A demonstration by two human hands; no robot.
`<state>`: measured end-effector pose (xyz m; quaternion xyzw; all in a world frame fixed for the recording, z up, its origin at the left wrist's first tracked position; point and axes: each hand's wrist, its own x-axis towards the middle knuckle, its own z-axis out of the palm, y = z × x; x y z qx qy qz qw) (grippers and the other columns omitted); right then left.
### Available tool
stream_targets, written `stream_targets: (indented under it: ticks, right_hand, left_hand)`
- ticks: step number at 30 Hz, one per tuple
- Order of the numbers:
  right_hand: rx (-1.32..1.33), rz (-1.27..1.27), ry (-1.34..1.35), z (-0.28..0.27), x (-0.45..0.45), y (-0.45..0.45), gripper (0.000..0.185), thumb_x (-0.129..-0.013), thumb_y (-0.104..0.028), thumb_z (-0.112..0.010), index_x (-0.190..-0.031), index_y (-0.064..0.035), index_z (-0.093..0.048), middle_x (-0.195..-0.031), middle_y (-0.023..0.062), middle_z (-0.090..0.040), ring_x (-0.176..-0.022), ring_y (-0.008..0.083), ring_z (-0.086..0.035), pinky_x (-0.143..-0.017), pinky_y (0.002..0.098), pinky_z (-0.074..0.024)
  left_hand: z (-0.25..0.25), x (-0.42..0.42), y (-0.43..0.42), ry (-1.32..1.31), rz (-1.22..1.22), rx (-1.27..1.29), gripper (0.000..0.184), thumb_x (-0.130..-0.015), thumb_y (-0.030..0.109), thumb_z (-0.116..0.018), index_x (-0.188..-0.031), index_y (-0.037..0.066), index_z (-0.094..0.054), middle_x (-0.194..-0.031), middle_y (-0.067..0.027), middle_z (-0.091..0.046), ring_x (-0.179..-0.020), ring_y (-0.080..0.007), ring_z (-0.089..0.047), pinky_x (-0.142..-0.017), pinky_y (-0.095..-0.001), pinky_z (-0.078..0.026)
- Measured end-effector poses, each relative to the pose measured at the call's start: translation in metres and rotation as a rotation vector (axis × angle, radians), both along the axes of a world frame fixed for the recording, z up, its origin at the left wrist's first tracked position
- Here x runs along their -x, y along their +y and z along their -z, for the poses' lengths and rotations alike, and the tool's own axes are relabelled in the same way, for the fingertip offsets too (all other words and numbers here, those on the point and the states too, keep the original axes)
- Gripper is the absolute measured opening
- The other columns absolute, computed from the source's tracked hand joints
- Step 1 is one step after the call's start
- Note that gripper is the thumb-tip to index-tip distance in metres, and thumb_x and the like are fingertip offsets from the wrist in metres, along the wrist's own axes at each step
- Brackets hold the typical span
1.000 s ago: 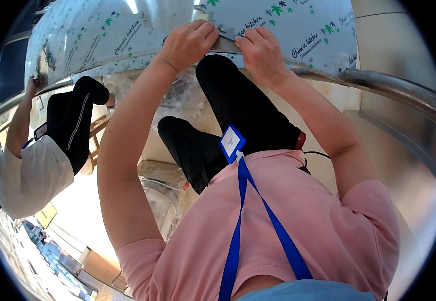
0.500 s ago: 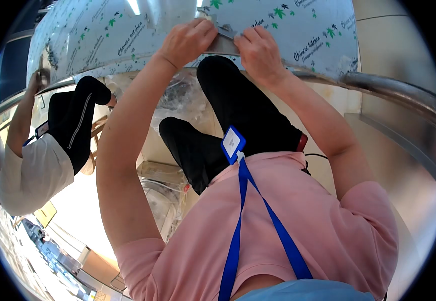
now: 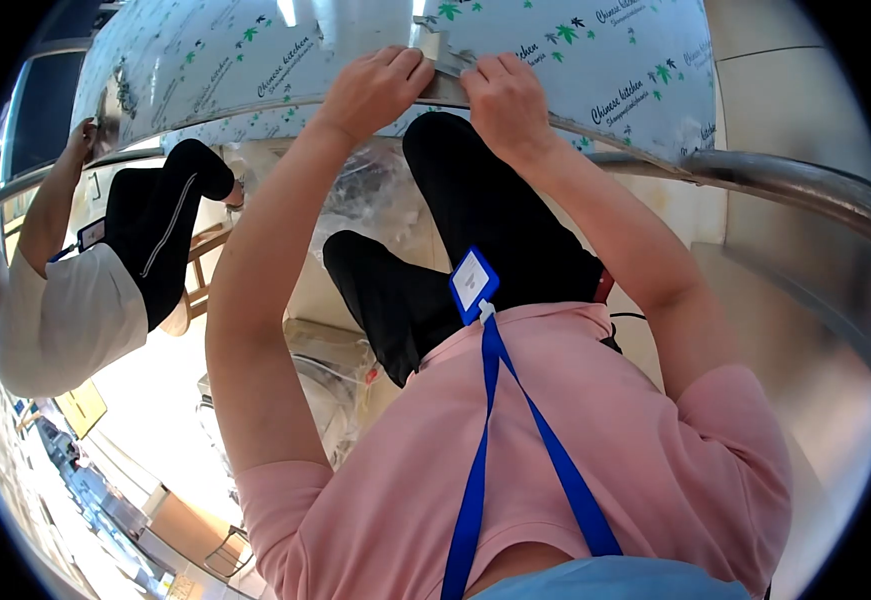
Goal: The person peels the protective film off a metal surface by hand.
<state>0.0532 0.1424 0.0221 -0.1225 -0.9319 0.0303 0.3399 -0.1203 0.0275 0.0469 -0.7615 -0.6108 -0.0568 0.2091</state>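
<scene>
In front of me lies a wide panel (image 3: 355,60) covered in pale film printed with green leaves and "Chinese kitchen". My left hand (image 3: 380,92) is closed at its near edge, fingers bent together. Just to the right, my right hand (image 3: 507,105) is closed too, thumb and fingers pinched. A thin, flat grey piece (image 3: 447,88) spans the gap between both hands; its exact kind is unclear. A small beige flap (image 3: 435,47) stands up beside my left fingertips. The fingertips themselves are partly hidden.
A metal tube (image 3: 785,180) runs along the panel's near side. Crumpled clear plastic (image 3: 375,195) lies below, by my knees. At the left, another person (image 3: 65,320) in a white shirt has a hand at the panel's end, near a wooden stool (image 3: 200,265).
The beige flap now shows more clearly beside my left fingers. My right hand has shifted slightly left, closer to my left hand. The view has moved a little.
</scene>
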Motion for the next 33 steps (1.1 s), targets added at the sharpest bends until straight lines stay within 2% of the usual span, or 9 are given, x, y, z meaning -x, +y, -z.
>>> stream_targets:
  ticks: [5,14,23,33]
  right_hand:
    - [-0.022,0.016,-0.005,0.002,0.001,-0.001,0.005,-0.071,-0.007,-0.061,-0.074,-0.0066,-0.065,-0.080,0.0049,-0.060,-0.084,0.0235,-0.059,-0.076,0.0339,-0.0493]
    - [0.191,0.003,0.002,-0.001,-0.006,0.001,0.007,-0.074,-0.006,-0.063,-0.079,-0.0087,-0.068,-0.080,0.0062,-0.061,-0.084,0.0259,-0.059,-0.078,0.0365,-0.0488]
    - [0.065,0.053,0.035,-0.001,-0.005,-0.002,0.006,-0.073,-0.006,-0.061,-0.071,-0.0107,-0.063,-0.077,0.0042,-0.058,-0.079,0.0248,-0.058,-0.073,0.0367,-0.0464]
    - [0.130,0.081,0.025,-0.002,-0.002,0.000,0.007,-0.074,-0.006,-0.062,-0.074,-0.0104,-0.068,-0.076,0.0039,-0.059,-0.082,0.0259,-0.058,-0.075,0.0375,-0.0461]
  left_hand:
    - [0.001,0.002,0.006,0.023,0.056,-0.028,0.031,-0.077,0.013,-0.064,-0.108,0.009,-0.062,-0.102,-0.0033,-0.062,-0.097,-0.0200,-0.064,-0.080,-0.0305,-0.054]
    - [-0.006,0.002,0.012,0.001,0.075,0.002,0.021,-0.077,0.013,-0.064,-0.098,0.009,-0.063,-0.093,-0.0020,-0.061,-0.092,-0.0185,-0.064,-0.077,-0.0300,-0.054]
    - [-0.001,-0.003,0.019,0.024,0.095,0.026,0.020,-0.077,0.013,-0.062,-0.096,0.005,-0.064,-0.090,-0.0040,-0.062,-0.088,-0.0187,-0.065,-0.074,-0.0293,-0.055]
    - [0.002,-0.002,0.025,0.074,0.087,-0.012,0.022,-0.078,0.013,-0.063,-0.099,0.004,-0.065,-0.092,-0.0037,-0.065,-0.090,-0.0172,-0.067,-0.074,-0.0273,-0.055]
